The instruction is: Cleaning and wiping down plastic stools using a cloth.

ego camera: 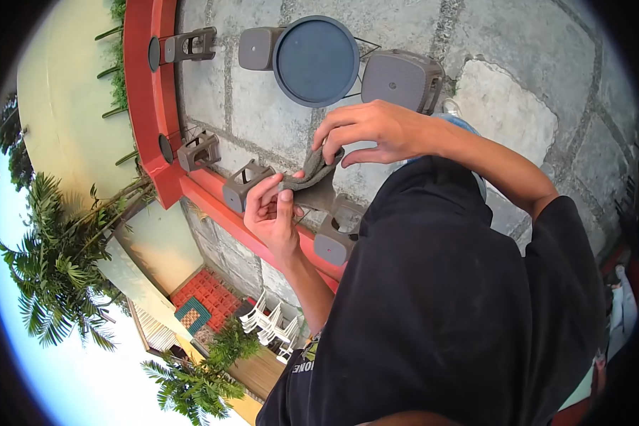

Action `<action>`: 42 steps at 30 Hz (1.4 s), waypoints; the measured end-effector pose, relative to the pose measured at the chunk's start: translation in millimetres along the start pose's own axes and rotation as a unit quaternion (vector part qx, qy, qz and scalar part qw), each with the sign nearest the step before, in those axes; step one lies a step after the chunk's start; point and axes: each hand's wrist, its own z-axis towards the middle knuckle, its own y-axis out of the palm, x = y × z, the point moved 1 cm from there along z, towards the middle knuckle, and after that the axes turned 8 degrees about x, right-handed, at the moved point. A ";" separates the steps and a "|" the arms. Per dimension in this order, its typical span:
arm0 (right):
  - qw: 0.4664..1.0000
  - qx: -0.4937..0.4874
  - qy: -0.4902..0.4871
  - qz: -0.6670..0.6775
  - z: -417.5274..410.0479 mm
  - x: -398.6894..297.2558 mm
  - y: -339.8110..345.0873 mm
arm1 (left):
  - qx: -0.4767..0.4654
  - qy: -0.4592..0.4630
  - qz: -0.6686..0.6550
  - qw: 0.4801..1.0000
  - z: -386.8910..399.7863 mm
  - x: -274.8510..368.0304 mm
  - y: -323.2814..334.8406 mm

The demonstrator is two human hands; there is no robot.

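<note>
A dark grey strip of knitted-looking fabric (310,178) hangs in a curve between my two hands, above the paved ground. My left hand (271,218) pinches one end between thumb and fingers, with its palm turned inward. At the other end, my right hand (378,130) is seen from the back, its index and middle fingertips on the fabric. The right thumb is spread a little away from those fingers. Part of the strip is hidden behind the right fingers. My black shirt (442,298) fills the lower right of the view.
A round dark table (317,61) stands past my right hand, between a brown plastic stool (396,80) and another stool (255,49). More stools line a low red wall (218,199). Stone paving (506,106) spreads right. White plastic chairs (269,322) are farther off. A person (620,309) shows at the right rim.
</note>
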 end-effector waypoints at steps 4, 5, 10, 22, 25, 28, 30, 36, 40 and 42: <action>0.993 -0.021 -0.051 -0.107 -7.0 8.7 -34.8 | -0.035 0.029 0.043 0.998 7.0 8.1 21.1; 0.986 -0.010 -0.079 -0.148 -9.3 10.1 -40.8 | -0.036 0.021 0.047 0.998 7.4 8.8 26.8; 0.977 0.056 -0.099 -0.179 -19.7 13.3 -51.9 | -0.072 0.031 0.096 0.992 15.8 12.9 49.5; 0.965 0.245 0.052 0.076 -41.9 -13.5 -68.0 | -0.068 0.053 -0.040 0.996 41.3 5.8 107.9; 0.953 0.298 0.042 0.033 -48.6 -21.2 -77.1 | -0.051 0.069 -0.051 0.995 49.2 3.3 132.6; 0.931 0.360 0.033 0.041 -53.9 -31.3 -82.1 | -0.056 0.159 -0.068 0.983 51.2 8.8 171.9; 0.914 0.391 0.079 0.075 -62.2 -42.9 -86.5 | -0.071 0.236 -0.035 0.969 48.2 11.2 197.8; 0.816 0.424 0.182 0.350 -130.0 -60.3 -110.0 | -0.156 0.275 -0.032 0.948 47.5 21.3 267.1; 0.853 0.415 0.175 0.264 -156.2 -58.4 -103.3 | -0.226 0.317 -0.053 0.920 35.6 22.3 295.1; 0.834 0.447 0.207 0.251 -162.0 -65.1 -104.4 | -0.284 0.295 -0.059 0.910 32.4 16.3 304.4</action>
